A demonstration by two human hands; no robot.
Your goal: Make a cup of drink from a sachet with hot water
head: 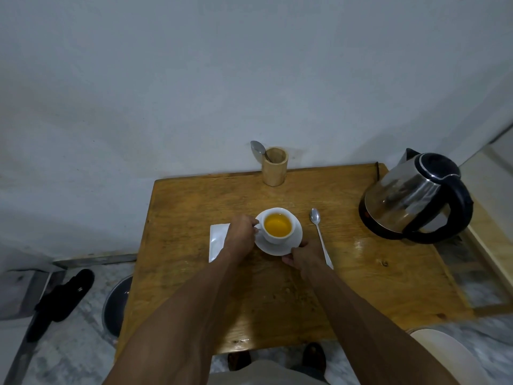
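Observation:
A white cup [277, 238] holding yellow-orange drink stands on a white saucer [297, 235] at the middle of the wooden table [361, 273]. My left hand [240, 237] pinches the cup's handle on its left side. My right hand [305, 258] grips the saucer's near right rim. A metal spoon [319, 234] lies on the table just right of the saucer, partly under my right hand. A white rectangular dish [218, 240] lies left of the cup, half hidden by my left hand. No sachet is visible.
A steel electric kettle [416, 195] with a black handle stands at the table's right edge. A wooden holder [274, 170] with a spoon in it stands at the back by the wall. A black sandal [63, 298] and a round dark bin [116, 304] are on the floor at left.

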